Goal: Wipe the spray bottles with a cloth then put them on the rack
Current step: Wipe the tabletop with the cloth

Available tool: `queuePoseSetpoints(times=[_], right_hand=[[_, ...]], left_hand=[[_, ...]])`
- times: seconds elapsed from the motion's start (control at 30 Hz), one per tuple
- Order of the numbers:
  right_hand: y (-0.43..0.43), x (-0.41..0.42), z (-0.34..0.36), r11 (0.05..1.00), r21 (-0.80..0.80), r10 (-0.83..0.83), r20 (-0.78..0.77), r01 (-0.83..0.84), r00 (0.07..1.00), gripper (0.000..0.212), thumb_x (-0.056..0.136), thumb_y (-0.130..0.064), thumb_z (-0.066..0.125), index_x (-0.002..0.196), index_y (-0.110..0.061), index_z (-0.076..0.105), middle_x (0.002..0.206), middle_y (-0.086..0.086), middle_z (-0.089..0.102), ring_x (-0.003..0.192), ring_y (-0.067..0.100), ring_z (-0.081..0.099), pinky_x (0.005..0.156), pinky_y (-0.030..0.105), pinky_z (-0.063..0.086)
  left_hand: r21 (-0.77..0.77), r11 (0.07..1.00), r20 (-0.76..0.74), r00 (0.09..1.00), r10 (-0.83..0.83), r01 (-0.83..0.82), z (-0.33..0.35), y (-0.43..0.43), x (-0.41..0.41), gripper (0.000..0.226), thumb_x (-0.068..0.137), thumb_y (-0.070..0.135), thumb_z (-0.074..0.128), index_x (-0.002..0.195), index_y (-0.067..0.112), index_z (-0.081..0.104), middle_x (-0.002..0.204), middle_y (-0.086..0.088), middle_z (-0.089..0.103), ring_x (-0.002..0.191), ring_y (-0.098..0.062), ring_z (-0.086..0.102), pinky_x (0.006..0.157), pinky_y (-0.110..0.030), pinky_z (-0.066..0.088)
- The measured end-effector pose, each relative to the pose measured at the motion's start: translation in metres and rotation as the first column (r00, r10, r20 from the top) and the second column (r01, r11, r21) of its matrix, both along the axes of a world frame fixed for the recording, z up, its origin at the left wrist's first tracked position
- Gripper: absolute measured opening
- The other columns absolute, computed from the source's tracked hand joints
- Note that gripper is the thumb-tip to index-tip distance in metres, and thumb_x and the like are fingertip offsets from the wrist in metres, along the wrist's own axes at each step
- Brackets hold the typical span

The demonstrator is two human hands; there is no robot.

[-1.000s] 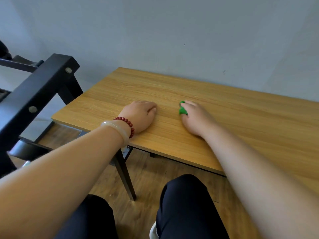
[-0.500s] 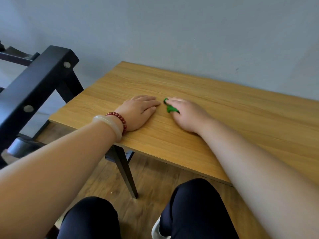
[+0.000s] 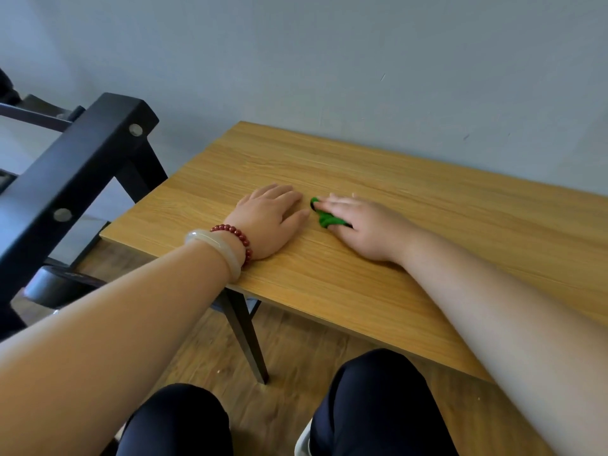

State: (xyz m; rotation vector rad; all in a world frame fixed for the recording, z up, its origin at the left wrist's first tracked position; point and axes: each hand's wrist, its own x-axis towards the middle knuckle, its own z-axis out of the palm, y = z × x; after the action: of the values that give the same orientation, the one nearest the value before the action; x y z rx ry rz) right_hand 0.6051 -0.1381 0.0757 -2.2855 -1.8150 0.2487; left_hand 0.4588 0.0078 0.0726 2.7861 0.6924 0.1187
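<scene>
Left hand (image 3: 269, 222) lies flat and empty on the table (image 3: 427, 258), right hand (image 3: 365, 225) flat, pressing the small green cloth (image 3: 325, 218); no bottles visible, so best bunch the cloth firmly before wiping; rack (image 3: 75, 172) stands left.

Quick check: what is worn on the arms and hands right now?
No sleeves or gloves are in view. The left hand has two bracelets at its wrist: a pale, cloudy bangle and a string of dark red beads. The right hand shows no ring, watch or bracelet.
</scene>
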Motion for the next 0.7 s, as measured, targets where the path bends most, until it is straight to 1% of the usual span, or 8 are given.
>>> queuePoseSetpoints(times=[0.2, 0.27, 0.37, 0.4, 0.43, 0.5, 0.6, 0.7], right_hand=[[0.005, 0.037, -0.002, 0.912, 0.082, -0.406, 0.049, 0.402, 0.912, 0.048, 0.103, -0.020, 0.040, 0.151, -0.014, 0.035, 0.160, 0.003, 0.030, 0.148, 0.016, 0.022, 0.119, 0.028, 0.016], [0.011, 0.015, -0.001, 0.948, 0.060, -0.315, 0.046, 0.313, 0.948, 0.050, 0.103, -0.018, 0.039, 0.152, -0.015, 0.033, 0.160, 0.002, 0.028, 0.149, 0.015, 0.019, 0.118, 0.026, 0.013], [0.001, -0.017, 0.002, 0.999, -0.027, -0.042, 0.030, 0.043, 0.999, 0.051, 0.106, -0.022, 0.037, 0.155, -0.024, 0.024, 0.162, -0.002, 0.018, 0.150, 0.018, 0.013, 0.118, 0.026, 0.007], [-0.005, -0.013, 0.003, 0.999, -0.043, -0.025, 0.034, 0.027, 0.999, 0.050, 0.106, -0.023, 0.037, 0.155, -0.025, 0.024, 0.162, -0.004, 0.017, 0.150, 0.018, 0.012, 0.118, 0.026, 0.006], [-0.010, 0.000, 0.003, 0.998, -0.032, -0.058, 0.050, 0.060, 0.997, 0.050, 0.106, -0.023, 0.037, 0.154, -0.024, 0.026, 0.162, -0.004, 0.019, 0.150, 0.016, 0.013, 0.119, 0.027, 0.006], [-0.022, 0.035, 0.001, 0.963, 0.019, -0.268, 0.074, 0.267, 0.961, 0.048, 0.104, -0.022, 0.039, 0.152, -0.019, 0.033, 0.161, 0.000, 0.026, 0.149, 0.017, 0.020, 0.120, 0.031, 0.011], [-0.035, 0.063, -0.001, 0.827, 0.059, -0.561, 0.056, 0.559, 0.826, 0.047, 0.103, -0.020, 0.039, 0.150, -0.012, 0.037, 0.159, 0.007, 0.031, 0.148, 0.022, 0.023, 0.120, 0.033, 0.018], [-0.025, 0.026, -0.002, 0.883, 0.093, -0.465, 0.031, 0.460, 0.885, 0.048, 0.102, -0.019, 0.040, 0.150, -0.011, 0.037, 0.159, 0.006, 0.031, 0.148, 0.021, 0.024, 0.119, 0.030, 0.014]], left_hand=[[0.000, 1.000, -0.028, 1.000, -0.008, 0.008, 0.002, 0.000, 0.001, 0.055, 0.103, 0.053, 0.027, 0.153, 0.031, 0.032, 0.163, 0.008, 0.022, 0.151, -0.015, 0.010, 0.121, -0.041, 0.008], [-0.004, 1.000, -0.022, 1.000, -0.009, 0.009, 0.001, 0.001, 0.001, 0.052, 0.104, 0.050, 0.028, 0.152, 0.031, 0.032, 0.163, 0.008, 0.022, 0.151, -0.015, 0.011, 0.121, -0.041, 0.009], [-0.006, 1.000, -0.004, 1.000, -0.002, 0.002, 0.001, -0.001, 0.001, 0.050, 0.105, 0.046, 0.029, 0.152, 0.030, 0.034, 0.163, 0.008, 0.023, 0.151, -0.016, 0.011, 0.121, -0.039, 0.008], [-0.005, 1.000, -0.007, 1.000, -0.001, 0.001, 0.001, -0.001, 0.001, 0.049, 0.105, 0.045, 0.029, 0.152, 0.031, 0.033, 0.163, 0.008, 0.023, 0.151, -0.015, 0.011, 0.121, -0.039, 0.008], [-0.004, 1.000, -0.014, 1.000, -0.002, 0.002, 0.002, -0.001, 0.001, 0.050, 0.105, 0.046, 0.028, 0.152, 0.031, 0.033, 0.163, 0.008, 0.022, 0.151, -0.015, 0.011, 0.121, -0.039, 0.008], [-0.001, 1.000, -0.027, 1.000, -0.006, 0.006, 0.002, -0.001, 0.002, 0.051, 0.104, 0.047, 0.029, 0.152, 0.031, 0.032, 0.163, 0.008, 0.022, 0.151, -0.015, 0.011, 0.121, -0.040, 0.009], [0.023, 1.000, -0.028, 1.000, -0.005, 0.006, 0.000, -0.002, 0.002, 0.052, 0.104, 0.050, 0.030, 0.152, 0.030, 0.033, 0.162, 0.007, 0.023, 0.151, -0.016, 0.012, 0.121, -0.041, 0.010], [0.052, 0.999, -0.019, 1.000, -0.001, 0.002, 0.000, -0.005, 0.002, 0.052, 0.103, 0.050, 0.031, 0.151, 0.029, 0.035, 0.161, 0.005, 0.027, 0.150, -0.018, 0.016, 0.120, -0.042, 0.013]])
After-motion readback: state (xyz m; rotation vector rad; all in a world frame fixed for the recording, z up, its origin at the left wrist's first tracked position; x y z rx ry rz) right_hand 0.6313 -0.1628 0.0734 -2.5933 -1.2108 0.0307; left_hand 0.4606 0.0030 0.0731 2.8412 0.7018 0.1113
